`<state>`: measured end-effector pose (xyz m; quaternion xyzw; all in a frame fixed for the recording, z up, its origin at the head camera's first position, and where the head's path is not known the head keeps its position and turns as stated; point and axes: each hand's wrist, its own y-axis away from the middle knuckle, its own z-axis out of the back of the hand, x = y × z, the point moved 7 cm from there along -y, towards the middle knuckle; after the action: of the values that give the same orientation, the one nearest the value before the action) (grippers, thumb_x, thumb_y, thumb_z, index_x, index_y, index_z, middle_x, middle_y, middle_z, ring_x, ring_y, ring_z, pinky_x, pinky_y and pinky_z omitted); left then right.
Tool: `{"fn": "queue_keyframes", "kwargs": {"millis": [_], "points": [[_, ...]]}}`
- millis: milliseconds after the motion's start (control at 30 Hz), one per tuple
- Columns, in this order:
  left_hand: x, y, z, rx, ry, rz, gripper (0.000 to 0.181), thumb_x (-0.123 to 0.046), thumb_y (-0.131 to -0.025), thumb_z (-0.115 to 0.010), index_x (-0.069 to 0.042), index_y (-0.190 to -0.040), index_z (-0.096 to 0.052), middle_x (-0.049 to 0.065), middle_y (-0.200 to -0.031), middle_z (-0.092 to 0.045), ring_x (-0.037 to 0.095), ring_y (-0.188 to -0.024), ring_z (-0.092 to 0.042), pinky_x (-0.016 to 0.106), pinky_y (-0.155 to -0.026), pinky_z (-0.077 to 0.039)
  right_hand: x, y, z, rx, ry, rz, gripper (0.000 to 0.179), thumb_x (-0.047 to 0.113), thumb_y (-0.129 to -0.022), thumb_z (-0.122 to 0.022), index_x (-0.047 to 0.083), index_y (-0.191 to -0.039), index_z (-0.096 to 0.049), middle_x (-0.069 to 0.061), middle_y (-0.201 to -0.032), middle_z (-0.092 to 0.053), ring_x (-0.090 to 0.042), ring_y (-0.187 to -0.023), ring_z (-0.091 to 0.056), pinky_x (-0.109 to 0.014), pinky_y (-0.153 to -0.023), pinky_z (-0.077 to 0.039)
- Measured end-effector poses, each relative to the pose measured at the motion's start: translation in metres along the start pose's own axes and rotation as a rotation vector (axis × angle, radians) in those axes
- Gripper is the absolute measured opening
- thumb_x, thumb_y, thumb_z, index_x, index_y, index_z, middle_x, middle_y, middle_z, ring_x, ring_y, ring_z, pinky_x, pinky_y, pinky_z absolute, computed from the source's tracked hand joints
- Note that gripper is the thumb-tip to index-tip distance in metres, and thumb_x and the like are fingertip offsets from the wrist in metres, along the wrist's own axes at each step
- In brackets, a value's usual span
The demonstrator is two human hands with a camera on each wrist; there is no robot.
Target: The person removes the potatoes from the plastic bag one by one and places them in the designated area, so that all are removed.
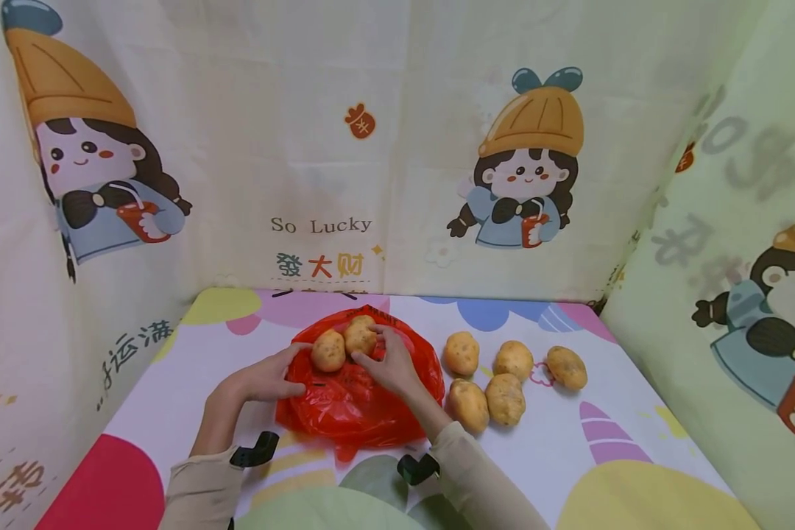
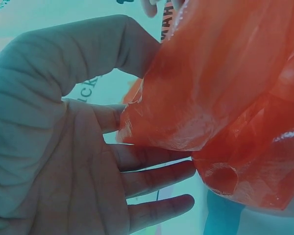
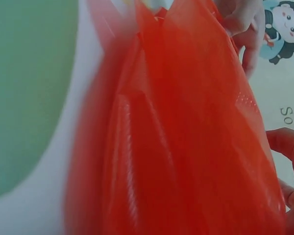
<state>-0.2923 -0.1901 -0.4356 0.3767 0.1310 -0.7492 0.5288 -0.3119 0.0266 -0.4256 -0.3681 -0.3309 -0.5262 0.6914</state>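
Observation:
A red plastic bag (image 1: 371,412) lies spread on the table, its mouth opened upward. Two potatoes show in it side by side, the left potato (image 1: 327,351) and the right potato (image 1: 359,336). My right hand (image 1: 396,368) pinches the right potato between thumb and fingers. At the bag's left side, my left hand (image 1: 265,379) holds the rim, thumb and fingers spread apart along it. In the left wrist view, the thumb and index fingertips pass behind the red plastic (image 2: 186,98), while the lower fingers extend nearly straight. Red plastic hides most of the right hand's work in its wrist view.
Several loose potatoes sit right of the bag, among them a front potato (image 1: 468,406) close to its edge and a far-right potato (image 1: 566,368) apart from the others. A patterned cloth (image 1: 305,147) hangs behind and on both sides of the table (image 1: 609,353).

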Motion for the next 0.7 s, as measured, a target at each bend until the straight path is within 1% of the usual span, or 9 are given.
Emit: {"fn": "queue_keyframes", "kwargs": {"millis": [100, 200, 333, 467, 700], "points": [[0.0, -0.001, -0.001, 0.004, 0.01, 0.004, 0.081, -0.016, -0.085, -0.078, -0.007, -0.153, -0.036, 0.021, -0.152, -0.044, 0.042, -0.137, -0.042, 0.058, -0.101, -0.052, -0.001, -0.005, -0.002, 0.0, -0.017, -0.02, 0.064, 0.025, -0.091, -0.078, 0.006, -0.144, -0.048, -0.019, -0.139, -0.053, -0.036, -0.126, -0.052, -0.055, -0.104, -0.049], [-0.001, -0.002, -0.001, 0.004, 0.013, -0.003, 0.081, -0.015, -0.084, -0.078, -0.008, -0.153, -0.036, 0.021, -0.152, -0.045, 0.042, -0.137, -0.042, 0.058, -0.101, -0.052, -0.003, -0.011, -0.004, 0.0, -0.045, -0.074, 0.067, 0.022, -0.09, -0.079, 0.009, -0.146, -0.046, -0.016, -0.141, -0.051, -0.034, -0.125, -0.052, -0.054, -0.104, -0.05], [0.0, -0.002, -0.001, 0.001, 0.003, -0.003, 0.081, -0.016, -0.084, -0.078, -0.007, -0.153, -0.036, 0.02, -0.152, -0.044, 0.042, -0.138, -0.042, 0.059, -0.102, -0.051, -0.004, -0.019, -0.008, -0.002, -0.076, -0.118, 0.067, 0.018, -0.088, -0.08, 0.01, -0.145, -0.045, -0.015, -0.138, -0.051, -0.032, -0.12, -0.053, -0.052, -0.101, -0.052], [0.0, -0.002, -0.002, 0.003, 0.013, 0.0, 0.082, -0.016, -0.084, -0.079, -0.008, -0.153, -0.036, 0.02, -0.152, -0.044, 0.042, -0.137, -0.042, 0.059, -0.102, -0.051, -0.005, -0.026, -0.009, -0.003, -0.072, -0.114, 0.064, 0.016, -0.087, -0.08, 0.007, -0.142, -0.047, -0.017, -0.134, -0.053, -0.033, -0.116, -0.054, -0.052, -0.101, -0.051], [-0.004, -0.001, -0.003, 0.009, 0.028, -0.046, 0.079, -0.014, -0.084, -0.078, -0.004, -0.151, -0.036, 0.023, -0.15, -0.045, 0.043, -0.135, -0.043, 0.058, -0.101, -0.052, -0.013, -0.036, -0.011, 0.001, -0.059, -0.125, 0.064, 0.015, -0.084, -0.081, 0.008, -0.139, -0.049, -0.018, -0.13, -0.055, -0.034, -0.112, -0.055, -0.052, -0.1, -0.052]]}}
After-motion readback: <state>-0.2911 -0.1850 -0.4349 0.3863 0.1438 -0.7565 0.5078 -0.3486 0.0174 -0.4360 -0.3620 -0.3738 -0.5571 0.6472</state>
